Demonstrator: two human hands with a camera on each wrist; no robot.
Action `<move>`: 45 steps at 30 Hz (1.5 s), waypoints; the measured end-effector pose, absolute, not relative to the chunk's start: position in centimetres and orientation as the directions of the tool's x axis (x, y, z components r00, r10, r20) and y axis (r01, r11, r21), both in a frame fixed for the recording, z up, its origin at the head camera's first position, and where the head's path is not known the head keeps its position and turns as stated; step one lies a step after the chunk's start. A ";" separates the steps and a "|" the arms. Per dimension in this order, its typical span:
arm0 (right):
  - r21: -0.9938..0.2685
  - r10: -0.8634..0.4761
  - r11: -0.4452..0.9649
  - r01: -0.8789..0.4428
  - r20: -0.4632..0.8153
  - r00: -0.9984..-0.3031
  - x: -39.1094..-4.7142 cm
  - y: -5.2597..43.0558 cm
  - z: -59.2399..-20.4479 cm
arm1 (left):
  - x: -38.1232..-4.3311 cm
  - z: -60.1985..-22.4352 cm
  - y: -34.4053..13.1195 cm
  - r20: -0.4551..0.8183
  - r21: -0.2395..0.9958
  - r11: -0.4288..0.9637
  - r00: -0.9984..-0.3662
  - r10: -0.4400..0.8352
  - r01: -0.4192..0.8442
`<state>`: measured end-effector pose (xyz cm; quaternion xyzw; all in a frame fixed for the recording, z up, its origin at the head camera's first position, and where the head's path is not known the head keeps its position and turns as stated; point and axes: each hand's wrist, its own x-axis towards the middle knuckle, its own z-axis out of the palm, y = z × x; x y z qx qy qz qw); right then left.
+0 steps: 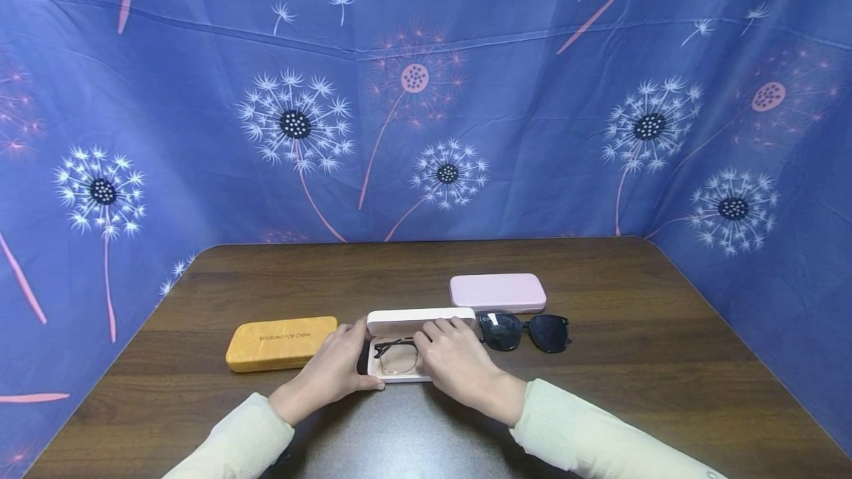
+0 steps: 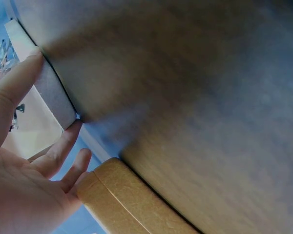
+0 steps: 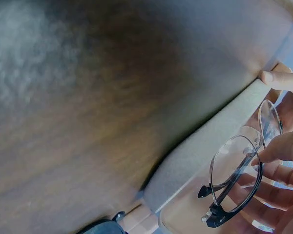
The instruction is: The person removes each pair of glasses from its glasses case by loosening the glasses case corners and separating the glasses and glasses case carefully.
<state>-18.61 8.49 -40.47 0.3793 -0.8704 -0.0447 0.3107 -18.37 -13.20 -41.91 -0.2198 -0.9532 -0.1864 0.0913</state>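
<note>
A white glasses case [image 1: 419, 321] lies with its lid raised in front of me. My left hand [image 1: 333, 362] grips its left end, the thumb on the front wall and the fingers round the far side. Over the case's pinkish interior are eyeglasses [image 3: 229, 214] with clear lenses and a black upper rim. The right hand [image 1: 458, 362] reaches over the case and pinches them near the bridge, thumb in front. In the left wrist view, the left thumb presses on the case's outer wall [image 2: 52, 92]. Part of the eyeglasses is hidden by the right hand in the head view.
A yellow glasses case [image 1: 282, 344] with lettering sits left of the left hand. Black sunglasses [image 1: 549, 333] lie to the right of the white case, and a closed pink case [image 1: 498, 292] is behind them. A blue dandelion-print cloth [image 1: 532, 131] hangs behind the wooden table [image 1: 639, 375].
</note>
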 end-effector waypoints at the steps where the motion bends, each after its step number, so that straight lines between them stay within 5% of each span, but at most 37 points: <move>1: 0.313 -0.688 0.709 -0.633 0.508 -0.519 -18.6 8.5 -40.4 | -18.4 -41.9 -13.2 0.255 0.317 0.833 -0.887 0.385 0.453; 45: 0.249 -0.566 0.815 -0.523 0.530 -0.631 -17.6 17.5 -40.2 | -18.3 -41.8 -13.0 0.268 0.328 0.827 -0.885 0.381 0.456</move>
